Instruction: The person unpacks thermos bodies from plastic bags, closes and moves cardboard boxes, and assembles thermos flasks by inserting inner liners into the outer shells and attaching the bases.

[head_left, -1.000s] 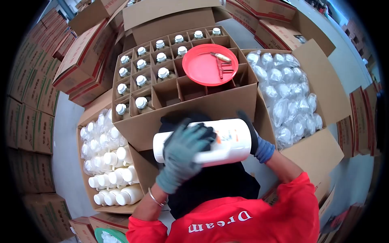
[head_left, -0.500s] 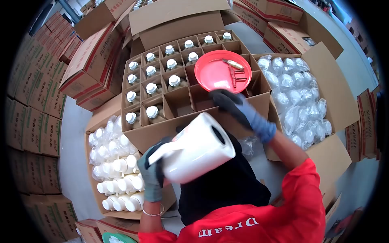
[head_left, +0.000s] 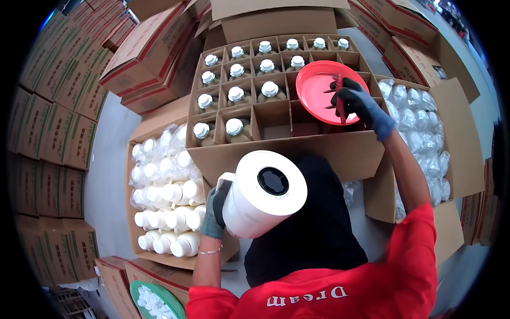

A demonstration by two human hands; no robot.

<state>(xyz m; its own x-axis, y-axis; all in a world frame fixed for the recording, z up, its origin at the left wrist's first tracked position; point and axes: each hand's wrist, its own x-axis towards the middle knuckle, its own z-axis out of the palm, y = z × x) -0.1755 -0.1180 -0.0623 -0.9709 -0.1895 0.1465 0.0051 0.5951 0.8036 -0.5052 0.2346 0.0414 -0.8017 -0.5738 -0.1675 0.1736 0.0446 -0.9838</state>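
My left hand (head_left: 217,208), in a grey-green glove, grips a large white roll (head_left: 249,204) by its left side. The roll is tilted so that one end, with a black core, faces up. My right hand (head_left: 350,101), in a dark and blue glove, has its fingers closed on a red tool (head_left: 340,98) over the red plate (head_left: 313,90). That plate rests on the divided carton (head_left: 287,149), which holds several white-capped bottles (head_left: 234,126).
On the left an open carton (head_left: 133,196) holds several white bottles, some in clear plastic. Another open carton (head_left: 462,154) with plastic-wrapped items stands right. A green basin (head_left: 175,303) of white pieces is at the lower left. Stacked boxes (head_left: 48,133) line the far left.
My left hand has turned the roll until its end faces up. My right hand left the roll, reached the red plate and took hold of the red tool. The whole view has shifted.
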